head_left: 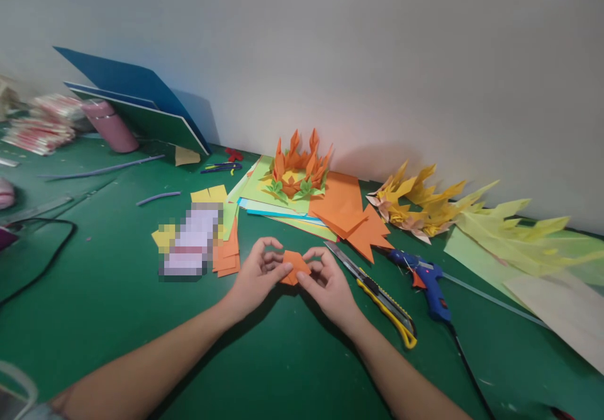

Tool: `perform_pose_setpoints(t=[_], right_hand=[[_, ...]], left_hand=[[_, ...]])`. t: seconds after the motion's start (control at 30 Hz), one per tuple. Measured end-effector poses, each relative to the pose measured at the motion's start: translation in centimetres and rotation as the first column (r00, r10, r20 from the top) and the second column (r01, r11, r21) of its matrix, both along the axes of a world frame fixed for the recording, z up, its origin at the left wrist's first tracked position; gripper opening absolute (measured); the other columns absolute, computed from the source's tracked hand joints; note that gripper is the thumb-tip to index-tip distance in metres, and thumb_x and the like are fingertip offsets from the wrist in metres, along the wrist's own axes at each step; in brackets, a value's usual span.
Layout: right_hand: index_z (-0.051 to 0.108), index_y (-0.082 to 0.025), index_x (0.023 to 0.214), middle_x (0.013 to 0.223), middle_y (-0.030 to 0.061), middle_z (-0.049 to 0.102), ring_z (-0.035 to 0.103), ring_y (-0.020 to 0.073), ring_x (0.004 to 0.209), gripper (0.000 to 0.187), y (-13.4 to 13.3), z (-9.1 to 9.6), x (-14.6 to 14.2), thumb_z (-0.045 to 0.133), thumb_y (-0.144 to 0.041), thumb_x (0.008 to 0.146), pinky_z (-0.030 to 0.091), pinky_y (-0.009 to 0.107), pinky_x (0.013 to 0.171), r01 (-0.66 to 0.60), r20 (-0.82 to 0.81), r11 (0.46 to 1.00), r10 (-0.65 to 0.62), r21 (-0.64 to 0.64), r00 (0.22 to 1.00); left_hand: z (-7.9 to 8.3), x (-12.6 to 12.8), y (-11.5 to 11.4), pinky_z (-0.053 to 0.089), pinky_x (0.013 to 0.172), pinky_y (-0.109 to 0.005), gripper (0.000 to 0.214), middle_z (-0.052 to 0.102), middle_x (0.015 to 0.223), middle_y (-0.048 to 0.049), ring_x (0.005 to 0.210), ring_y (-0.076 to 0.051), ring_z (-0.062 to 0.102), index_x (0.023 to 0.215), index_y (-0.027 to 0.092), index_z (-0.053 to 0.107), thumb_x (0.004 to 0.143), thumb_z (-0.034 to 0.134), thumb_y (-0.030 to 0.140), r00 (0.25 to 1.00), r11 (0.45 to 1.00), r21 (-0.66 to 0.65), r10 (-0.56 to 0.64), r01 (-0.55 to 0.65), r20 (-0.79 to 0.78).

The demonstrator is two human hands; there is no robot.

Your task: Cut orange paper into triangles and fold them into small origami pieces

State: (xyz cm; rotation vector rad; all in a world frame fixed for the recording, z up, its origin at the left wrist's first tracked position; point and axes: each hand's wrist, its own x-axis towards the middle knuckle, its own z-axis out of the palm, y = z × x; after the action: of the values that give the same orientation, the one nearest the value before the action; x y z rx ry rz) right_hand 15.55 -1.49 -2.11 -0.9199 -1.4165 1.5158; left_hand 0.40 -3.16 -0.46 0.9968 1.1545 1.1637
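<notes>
A small folded piece of orange paper (pixel 295 265) rests low over the green table (pixel 117 294), pinched from both sides. My left hand (pixel 257 275) grips its left edge with curled fingers. My right hand (pixel 328 281) grips its right edge, fingers curled too. Just left lies a small stack of orange paper squares (pixel 227 255). Behind the hands stands an orange paper flower with green leaves (pixel 298 168) on light green sheets.
A yellow utility knife (pixel 377 294) with its blade out lies right of my hands, then a blue glue gun (pixel 427 281) with its cord. Orange sheets (pixel 346 212), yellow paper flowers (pixel 418 203), pale sheets at right, a blue board (pixel 136 93), a pink bottle (pixel 108 124), a black cable (pixel 42 263).
</notes>
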Motion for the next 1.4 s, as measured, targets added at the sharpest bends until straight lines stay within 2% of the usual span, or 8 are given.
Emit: perform_pose_setpoints(t=[0.13, 0.3, 0.47, 0.77, 1.0, 1.2, 1.4], right_hand=[[0.042, -0.023, 0.075, 0.061, -0.0056, 0.049, 0.050, 0.0109, 0.054, 0.032, 0.21, -0.08, 0.02, 0.065, -0.045, 0.070, 0.039, 0.022, 0.051, 0.037, 0.002, 0.999, -0.037, 0.007, 0.999], [0.042, -0.022, 0.073, 0.060, -0.0060, 0.048, 0.048, 0.0103, 0.052, 0.036, 0.29, -0.29, 0.01, 0.068, -0.047, 0.068, 0.039, 0.023, 0.051, 0.068, -0.012, 0.997, -0.069, -0.043, 0.998], [0.043, -0.022, 0.071, 0.057, -0.0060, 0.050, 0.047, 0.0099, 0.050, 0.036, 0.26, -0.08, 0.07, 0.069, -0.046, 0.066, 0.038, 0.023, 0.051, 0.056, -0.010, 0.996, -0.056, -0.068, 0.998], [0.042, -0.022, 0.068, 0.054, -0.0063, 0.051, 0.048, 0.0098, 0.048, 0.039, 0.25, -0.18, 0.08, 0.071, -0.048, 0.065, 0.039, 0.024, 0.050, 0.051, -0.016, 0.995, -0.052, -0.083, 0.998], [0.042, -0.021, 0.068, 0.054, -0.0066, 0.049, 0.048, 0.0100, 0.049, 0.037, 0.02, -0.21, 0.02, 0.070, -0.045, 0.067, 0.038, 0.023, 0.050, 0.043, -0.005, 0.998, -0.043, -0.049, 0.999], [0.042, -0.022, 0.071, 0.061, -0.0050, 0.050, 0.052, 0.0111, 0.054, 0.029, -0.18, -0.47, -0.07, 0.066, -0.039, 0.072, 0.041, 0.023, 0.054, 0.007, 0.005, 1.000, -0.007, 0.009, 1.000], [0.050, -0.022, 0.090, 0.080, -0.0005, 0.056, 0.056, 0.0122, 0.068, 0.027, -0.01, -0.27, -0.05, 0.066, -0.031, 0.070, 0.048, 0.024, 0.063, 0.113, -0.037, 0.991, -0.111, 0.073, 0.993]], left_hand=[[0.02, 0.00, 0.03, 0.046, 0.063, -0.022, 0.038, 0.052, 0.072, 0.0063, 0.064, -0.007, 0.056, 0.084, 0.019, 0.046, 0.064, 0.075, 0.033, 1.000, 0.999, 0.044, -0.019, 0.020, -0.016], [0.01, 0.06, 0.07, 0.048, 0.072, -0.025, 0.054, 0.060, 0.079, 0.0031, 0.074, -0.010, 0.061, 0.097, 0.020, 0.044, 0.057, 0.081, 0.022, 0.996, 0.999, -0.013, -0.050, 0.051, 0.079], [0.10, -0.12, 0.01, 0.048, 0.073, -0.025, 0.054, 0.062, 0.079, 0.0038, 0.071, -0.009, 0.062, 0.099, 0.020, 0.043, 0.059, 0.079, 0.019, 0.993, 0.997, -0.058, -0.047, 0.054, 0.111], [0.05, -0.22, 0.08, 0.048, 0.073, -0.025, 0.052, 0.065, 0.076, 0.0039, 0.070, -0.010, 0.064, 0.096, 0.019, 0.043, 0.058, 0.080, 0.021, 0.987, 0.993, -0.079, -0.076, 0.088, 0.141], [0.06, -0.46, 0.01, 0.049, 0.072, -0.027, 0.052, 0.064, 0.074, 0.0045, 0.068, -0.011, 0.064, 0.095, 0.020, 0.044, 0.058, 0.081, 0.023, 0.990, 0.993, -0.093, -0.063, 0.075, 0.128], [0.32, -0.44, 0.00, 0.046, 0.064, -0.022, 0.051, 0.058, 0.070, 0.0072, 0.062, -0.008, 0.059, 0.089, 0.020, 0.044, 0.054, 0.081, 0.020, 0.993, 0.991, -0.122, -0.040, 0.054, 0.115], [0.30, -0.22, -0.01, 0.043, 0.060, -0.020, 0.029, 0.052, 0.068, 0.0063, 0.062, -0.007, 0.051, 0.076, 0.018, 0.051, 0.058, 0.074, 0.021, 0.999, 0.998, -0.060, -0.038, 0.036, -0.038]])
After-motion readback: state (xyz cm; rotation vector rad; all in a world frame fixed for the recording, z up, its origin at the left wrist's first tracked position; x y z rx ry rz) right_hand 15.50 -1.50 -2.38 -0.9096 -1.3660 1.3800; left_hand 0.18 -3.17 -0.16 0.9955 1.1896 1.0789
